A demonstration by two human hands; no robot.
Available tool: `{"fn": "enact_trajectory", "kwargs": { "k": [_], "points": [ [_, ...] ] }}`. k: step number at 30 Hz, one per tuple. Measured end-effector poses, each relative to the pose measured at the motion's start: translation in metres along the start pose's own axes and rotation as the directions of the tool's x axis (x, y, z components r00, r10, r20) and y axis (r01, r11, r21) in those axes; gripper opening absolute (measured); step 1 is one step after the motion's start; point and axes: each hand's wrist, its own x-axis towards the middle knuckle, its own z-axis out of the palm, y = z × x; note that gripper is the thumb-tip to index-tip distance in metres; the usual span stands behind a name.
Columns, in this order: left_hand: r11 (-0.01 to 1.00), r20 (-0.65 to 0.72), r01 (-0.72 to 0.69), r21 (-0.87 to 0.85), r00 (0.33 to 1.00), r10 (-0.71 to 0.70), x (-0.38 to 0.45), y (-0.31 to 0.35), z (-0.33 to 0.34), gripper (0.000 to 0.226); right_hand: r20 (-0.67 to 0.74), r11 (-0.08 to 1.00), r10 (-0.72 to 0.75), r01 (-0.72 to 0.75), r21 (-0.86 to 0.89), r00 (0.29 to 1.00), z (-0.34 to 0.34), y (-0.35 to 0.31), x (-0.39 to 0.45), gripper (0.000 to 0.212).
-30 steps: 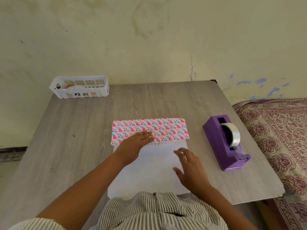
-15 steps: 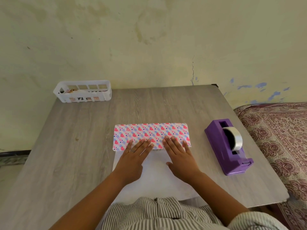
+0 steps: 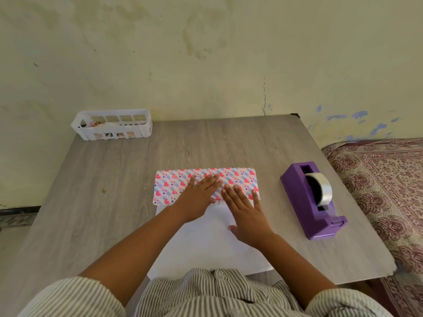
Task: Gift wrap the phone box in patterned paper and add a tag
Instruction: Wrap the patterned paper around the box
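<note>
Paper [image 3: 174, 186]: mid-table [image 3: 119, 179], patterned flap folded over — white underside toward the person.
Left hand [image 3: 196, 197]: flat, fingers straight, pressing the flap.
Right hand [image 3: 246, 211]: flat beside it — pressing too.
Tape dispenser [image 3: 313, 202]: right of the paper.

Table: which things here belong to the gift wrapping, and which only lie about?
For the job:
- paper, its patterned flap folded over, the white side facing up nearer the person
- left hand and right hand, flat on it
- tape dispenser, right of the paper

Lying about:
- white basket, far left corner
- patterned cloth, beside the table
</note>
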Motion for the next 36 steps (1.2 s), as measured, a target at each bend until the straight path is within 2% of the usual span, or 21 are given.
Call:
{"fn": "enact_trajectory", "kwargs": {
  "k": [7,9,11,14,16,17,19,20,21,23,25,28,36],
  "points": [
    [0.999,-0.083,0.004,0.043,0.997,0.0,-0.004,0.001,0.016,0.059,-0.103,0.997,0.076,-0.075,0.017,0.992,0.032,-0.003,-0.053,0.093],
    [0.999,-0.095,0.018,0.031,0.995,-0.015,-0.004,0.002,0.017,0.058,-0.152,0.989,0.146,-0.139,0.054,0.978,0.029,0.005,-0.065,0.093],
    [1.0,-0.135,0.016,-0.005,0.991,-0.017,-0.002,0.003,0.019,0.059,-0.238,0.961,0.272,-0.248,0.125,0.933,0.012,0.018,-0.068,0.095],
    [1.0,-0.215,-0.011,-0.028,0.977,0.004,0.001,0.001,0.025,0.062,-0.366,0.854,0.518,-0.444,0.269,0.773,-0.018,0.044,-0.066,0.103],
    [0.999,-0.232,-0.026,-0.025,0.973,0.019,0.001,-0.001,0.027,0.064,-0.391,0.722,0.692,-0.563,0.403,0.607,-0.032,0.061,-0.069,0.106],
    [0.999,-0.219,-0.035,-0.021,0.975,0.029,0.002,-0.002,0.027,0.065,-0.37,0.617,0.787,-0.609,0.499,0.494,-0.033,0.069,-0.074,0.107],
    [0.999,-0.198,-0.04,-0.021,0.98,0.035,0.002,-0.004,0.029,0.067,-0.22,0.362,0.929,-0.603,0.711,0.299,-0.031,0.081,-0.081,0.106],
    [0.999,-0.216,-0.046,-0.025,0.976,0.04,0.002,-0.005,0.028,0.068,-0.125,0.248,0.961,-0.566,0.786,0.247,-0.027,0.087,-0.085,0.104],
    [0.998,-0.232,-0.052,-0.022,0.972,0.045,0.002,-0.004,0.028,0.069,-0.029,0.146,0.974,-0.524,0.839,0.225,-0.023,0.093,-0.089,0.098],
    [0.999,-0.247,-0.046,-0.011,0.968,0.042,0.003,-0.004,0.029,0.07,0.128,-0.014,0.969,-0.472,0.882,0.211,-0.016,0.1,-0.093,0.08],
    [0.999,-0.248,-0.038,0.002,0.968,0.037,0.003,-0.004,0.031,0.071,0.173,-0.069,0.966,-0.455,0.888,0.191,-0.013,0.102,-0.094,0.067],
    [1.0,-0.25,-0.031,0.001,0.968,0.03,0.004,-0.004,0.031,0.073,0.163,-0.058,0.968,-0.459,0.887,0.192,-0.012,0.092,-0.089,0.061],
    [0.999,-0.291,-0.05,0.009,0.955,0.051,-0.012,-0.011,0.038,0.078,0.105,0.043,0.95,-0.454,0.89,0.295,-0.015,0.069,-0.056,0.064]
  ]
}}
